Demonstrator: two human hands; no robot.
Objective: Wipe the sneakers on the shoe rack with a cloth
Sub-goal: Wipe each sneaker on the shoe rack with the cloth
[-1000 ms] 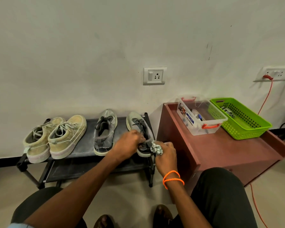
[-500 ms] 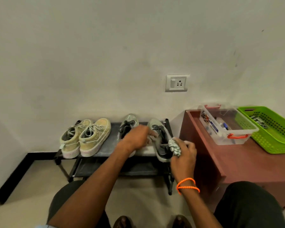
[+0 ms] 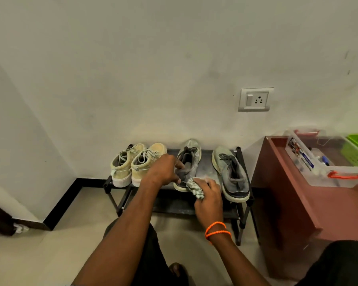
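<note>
Two hands (image 3: pixel 163 170) (image 3: pixel 209 196): left fingers apparently grip grey sneaker (image 3: pixel 189 159), right clutch cloth (image 3: pixel 195 187) beside cabinet (image 3: pixel 281 195).

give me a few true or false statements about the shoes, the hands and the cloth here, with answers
1. Four shoes sit on the shoe rack. True.
2. The right hand holds the cloth. True.
3. The left hand grips a beige sneaker. False: it holds the left grey sneaker.
4. The cloth is at that sneaker's toe. False: it is at the heel.
5. The right grey sneaker is untouched. True.
</note>
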